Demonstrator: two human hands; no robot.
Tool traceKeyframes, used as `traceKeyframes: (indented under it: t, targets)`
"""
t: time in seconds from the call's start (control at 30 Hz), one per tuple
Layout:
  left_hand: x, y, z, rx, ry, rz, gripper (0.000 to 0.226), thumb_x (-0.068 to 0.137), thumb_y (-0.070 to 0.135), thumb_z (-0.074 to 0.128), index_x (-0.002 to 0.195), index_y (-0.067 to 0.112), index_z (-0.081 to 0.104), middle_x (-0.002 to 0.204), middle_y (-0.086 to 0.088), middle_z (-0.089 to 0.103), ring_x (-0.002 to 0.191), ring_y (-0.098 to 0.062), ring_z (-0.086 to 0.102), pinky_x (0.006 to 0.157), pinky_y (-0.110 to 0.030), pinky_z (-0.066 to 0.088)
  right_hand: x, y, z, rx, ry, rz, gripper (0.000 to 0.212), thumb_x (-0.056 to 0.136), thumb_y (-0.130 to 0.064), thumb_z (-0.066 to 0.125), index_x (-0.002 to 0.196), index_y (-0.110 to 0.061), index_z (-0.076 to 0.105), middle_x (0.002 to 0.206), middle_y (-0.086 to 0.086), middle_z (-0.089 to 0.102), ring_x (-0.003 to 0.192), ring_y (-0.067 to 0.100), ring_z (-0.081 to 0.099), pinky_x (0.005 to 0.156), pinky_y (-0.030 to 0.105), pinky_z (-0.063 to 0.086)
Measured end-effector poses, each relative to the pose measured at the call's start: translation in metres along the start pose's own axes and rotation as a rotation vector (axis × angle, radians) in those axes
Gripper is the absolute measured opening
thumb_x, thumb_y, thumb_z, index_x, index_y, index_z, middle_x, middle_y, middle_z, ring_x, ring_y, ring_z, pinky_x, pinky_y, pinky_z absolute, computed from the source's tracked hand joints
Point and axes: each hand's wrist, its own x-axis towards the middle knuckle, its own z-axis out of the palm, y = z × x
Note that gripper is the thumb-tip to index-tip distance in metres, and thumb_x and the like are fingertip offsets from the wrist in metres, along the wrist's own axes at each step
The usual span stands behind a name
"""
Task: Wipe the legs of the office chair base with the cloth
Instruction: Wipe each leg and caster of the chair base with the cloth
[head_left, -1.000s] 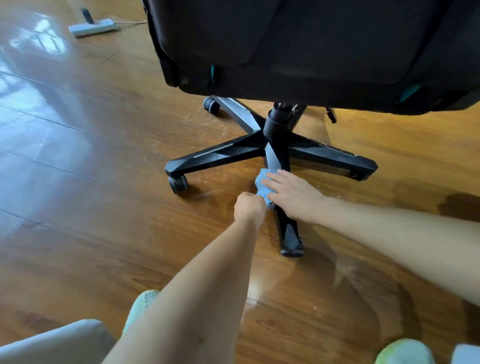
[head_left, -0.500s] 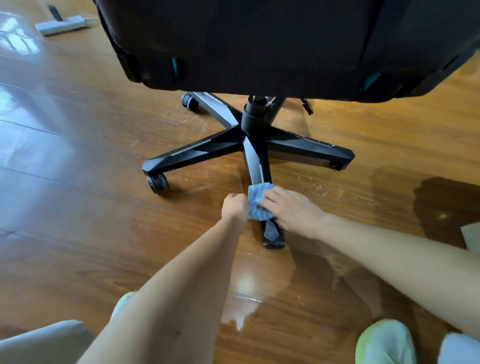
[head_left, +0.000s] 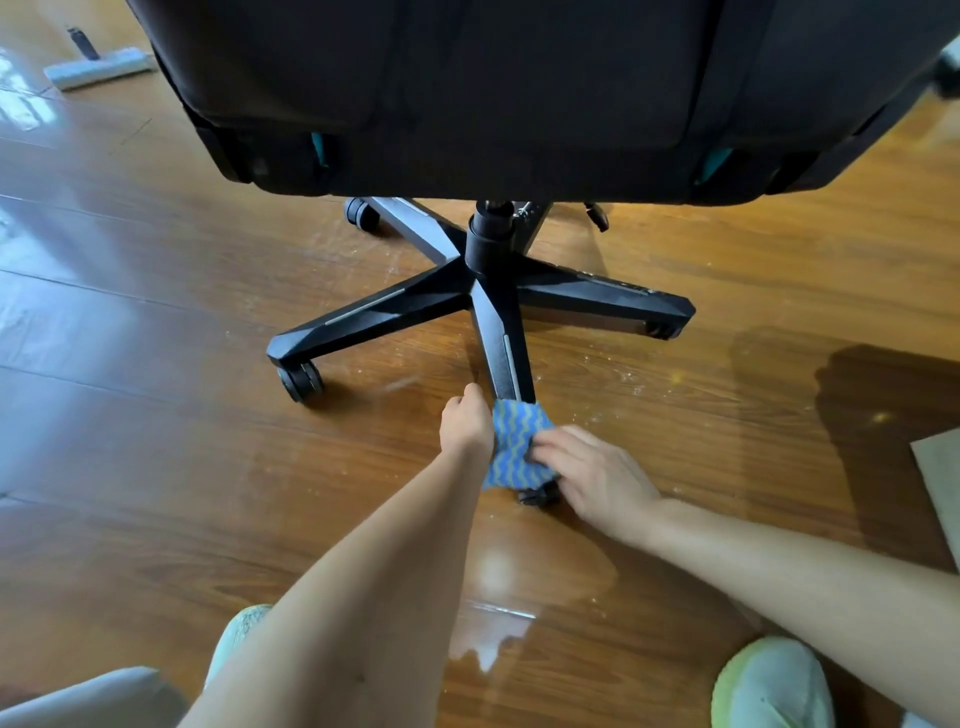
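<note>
The black five-legged chair base (head_left: 493, 291) stands on the wooden floor under the black seat (head_left: 519, 88). One leg (head_left: 501, 353) points toward me. A blue cloth with wavy yellow stripes (head_left: 514, 447) is wrapped over the near end of that leg, just above its caster (head_left: 540, 496). My left hand (head_left: 465, 428) grips the cloth's left edge with curled fingers. My right hand (head_left: 597, 478) holds the cloth's right side against the leg. The leg's tip is hidden under cloth and hands.
A left leg ends in a caster (head_left: 301, 382), a right leg (head_left: 613, 301) reaches toward the right. A floor-cleaner head (head_left: 98, 67) lies far left. My pale green shoes (head_left: 774, 686) sit at the bottom. A grey mat corner (head_left: 940, 483) shows at right.
Both hands have slid the cloth down the near leg from close to the hub to its end by the caster. The camera view has shifted slightly.
</note>
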Motion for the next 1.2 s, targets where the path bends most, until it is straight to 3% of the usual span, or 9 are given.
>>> traceKeyframes:
  t: [0.07,0.17,0.3,0.53,0.6,0.73,0.9,1.07,1.2]
  targets:
    - [0.000,0.001,0.000,0.002,-0.013,-0.008,0.053,0.097,0.042,0.039,0.132,0.009,0.063,0.124,-0.017,0.069,0.110,-0.035,0.065,0.100,-0.046,0.052,0.028,0.008,-0.001,0.014,0.028,0.125,0.050,0.081,0.006,0.050,0.124,-0.010,0.070,0.129,0.001,0.066,0.118,0.024,0.061,0.091,0.038,0.057]
    - [-0.002,0.004,0.000,-0.088,-0.108,-0.039,0.039,0.099,0.041,0.041,0.114,0.013,0.065,0.094,-0.007,0.062,0.080,-0.022,0.056,0.072,-0.033,0.046,0.056,0.009,0.005,0.110,0.152,0.385,0.049,0.087,0.002,0.057,0.128,-0.022,0.070,0.135,-0.013,0.063,0.119,0.014,0.061,0.096,0.035,0.054]
    - [0.003,0.010,0.003,-0.184,-0.258,-0.065,0.053,0.100,0.063,0.049,0.130,0.020,0.059,0.123,-0.003,0.067,0.118,-0.023,0.063,0.104,-0.038,0.050,0.038,-0.022,0.025,0.312,0.315,0.616,0.048,0.087,0.003,0.058,0.128,-0.020,0.071,0.134,-0.010,0.065,0.118,0.013,0.063,0.104,0.024,0.046]
    - [0.003,0.012,0.023,-0.111,-0.308,0.023,0.097,0.085,0.087,0.044,0.161,0.026,0.042,0.164,-0.005,0.045,0.151,-0.030,0.043,0.126,-0.054,0.029,-0.013,-0.039,0.038,0.388,0.321,0.796,0.040,0.084,-0.004,0.058,0.115,-0.027,0.071,0.087,-0.007,0.076,0.072,0.016,0.064,0.058,0.029,0.043]
    - [0.001,0.014,0.023,-0.079,-0.311,0.001,0.110,0.077,0.093,0.044,0.162,0.024,0.041,0.165,-0.008,0.044,0.152,-0.032,0.041,0.127,-0.055,0.028,0.010,-0.033,0.035,0.427,0.329,0.842,0.039,0.084,-0.006,0.055,0.112,-0.027,0.073,0.079,-0.001,0.075,0.068,0.024,0.064,0.058,0.037,0.048]
    - [0.002,0.021,0.018,-0.030,-0.285,0.036,0.100,0.087,0.091,0.036,0.153,0.018,0.054,0.153,-0.013,0.058,0.139,-0.034,0.056,0.121,-0.052,0.039,0.063,-0.014,0.025,0.544,0.306,0.974,0.045,0.090,-0.006,0.052,0.125,-0.025,0.072,0.105,0.003,0.077,0.093,0.030,0.069,0.078,0.036,0.055]
    - [0.009,0.025,0.009,0.119,-0.187,0.051,0.101,0.088,0.091,0.031,0.159,0.021,0.046,0.158,-0.012,0.052,0.141,-0.035,0.054,0.119,-0.052,0.042,0.116,0.005,0.022,0.661,0.269,1.015,0.029,0.087,-0.001,0.043,0.083,-0.022,0.064,0.071,-0.006,0.062,0.067,0.020,0.054,0.052,0.029,0.035]
    - [0.019,0.024,0.007,0.154,-0.110,0.044,0.090,0.088,0.081,0.049,0.154,0.019,0.052,0.145,-0.008,0.064,0.128,-0.032,0.064,0.112,-0.049,0.050,0.159,0.019,0.024,0.725,0.273,1.081,0.041,0.094,-0.007,0.045,0.125,-0.020,0.067,0.117,0.000,0.070,0.103,0.027,0.065,0.075,0.028,0.047]
    - [0.020,0.019,0.006,0.241,-0.114,0.155,0.061,0.080,0.058,0.065,0.129,0.023,0.067,0.102,0.001,0.077,0.090,-0.021,0.075,0.088,-0.041,0.064,0.183,0.034,0.016,0.738,0.286,1.108,0.045,0.098,-0.009,0.046,0.140,-0.019,0.060,0.134,0.004,0.062,0.121,0.027,0.060,0.095,0.032,0.049]
